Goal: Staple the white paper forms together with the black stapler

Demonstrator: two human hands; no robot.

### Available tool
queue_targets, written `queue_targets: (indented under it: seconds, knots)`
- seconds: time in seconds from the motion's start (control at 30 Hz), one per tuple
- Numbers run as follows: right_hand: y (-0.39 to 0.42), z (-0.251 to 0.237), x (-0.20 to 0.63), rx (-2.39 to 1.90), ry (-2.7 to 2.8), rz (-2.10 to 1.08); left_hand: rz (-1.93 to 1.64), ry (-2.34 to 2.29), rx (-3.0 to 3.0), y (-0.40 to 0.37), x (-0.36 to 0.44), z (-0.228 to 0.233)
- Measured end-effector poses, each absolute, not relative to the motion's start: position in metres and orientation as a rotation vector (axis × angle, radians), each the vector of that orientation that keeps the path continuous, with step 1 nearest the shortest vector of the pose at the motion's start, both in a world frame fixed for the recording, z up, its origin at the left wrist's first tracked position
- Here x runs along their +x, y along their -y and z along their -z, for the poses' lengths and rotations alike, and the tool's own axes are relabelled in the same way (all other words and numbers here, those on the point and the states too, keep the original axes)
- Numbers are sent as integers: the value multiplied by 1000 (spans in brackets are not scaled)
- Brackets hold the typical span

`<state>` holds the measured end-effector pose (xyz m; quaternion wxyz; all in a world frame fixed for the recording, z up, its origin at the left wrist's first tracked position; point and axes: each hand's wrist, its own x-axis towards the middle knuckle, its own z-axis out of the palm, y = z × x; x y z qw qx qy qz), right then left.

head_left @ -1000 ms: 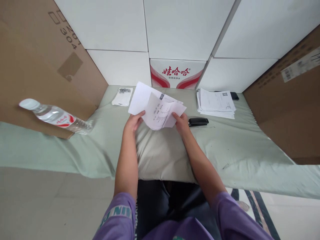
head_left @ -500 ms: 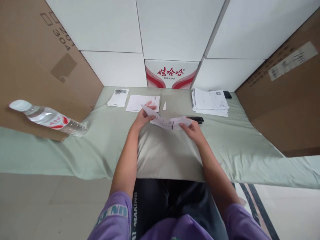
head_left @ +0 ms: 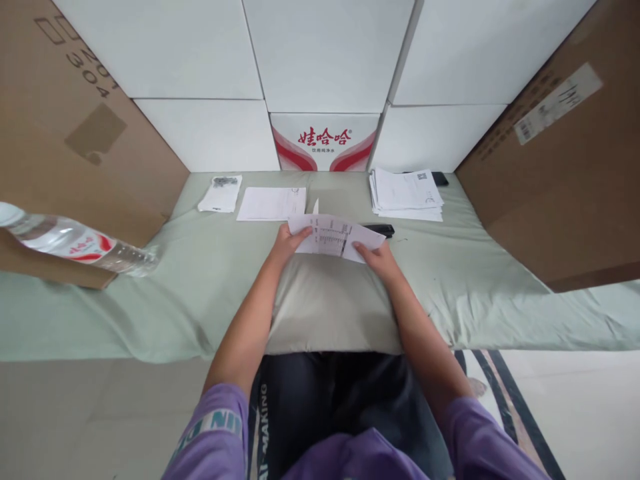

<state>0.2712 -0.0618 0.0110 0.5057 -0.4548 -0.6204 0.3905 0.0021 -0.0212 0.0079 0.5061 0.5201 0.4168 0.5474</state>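
Observation:
A printed sheet of paper point(head_left: 330, 235) is stretched between my two hands, just above the green cloth. My left hand point(head_left: 290, 243) pinches its left end, thumb on top. At the right end my right hand point(head_left: 376, 257) grips it in the same way, with the fingers hidden underneath. Right behind the sheet lies a black stapler-like tool point(head_left: 381, 230), partly covered by the paper. A small white paper scrap point(head_left: 316, 207) shows behind the sheet's left part. Farther back on the left another white sheet point(head_left: 270, 203) lies flat.
A stack of papers point(head_left: 407, 193) lies back right, with a black object point(head_left: 440, 179) behind it. A small white packet point(head_left: 220, 195) lies back left. A water bottle point(head_left: 85, 243) is at far left. Cardboard boxes point(head_left: 100, 133) point(head_left: 560, 180) flank the cloth point(head_left: 210, 280); white boxes point(head_left: 325, 143) stand behind.
The sheet, bent and folded up at its left end before, is now spread flatter between both hands. My left hand has moved off the flat sheet behind. The whole view has shifted slightly.

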Motion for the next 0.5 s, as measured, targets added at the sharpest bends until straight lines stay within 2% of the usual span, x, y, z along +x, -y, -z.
queue_targets:
  seconds: [0.23,0.5]
  knots:
    - [59,-9,280,-1111,1730,-836,-1274,-1124,1289,19,11,-3]
    - [53,-2,286,-1144,1681,-800,-1169,-1078,1324,15,13,3]
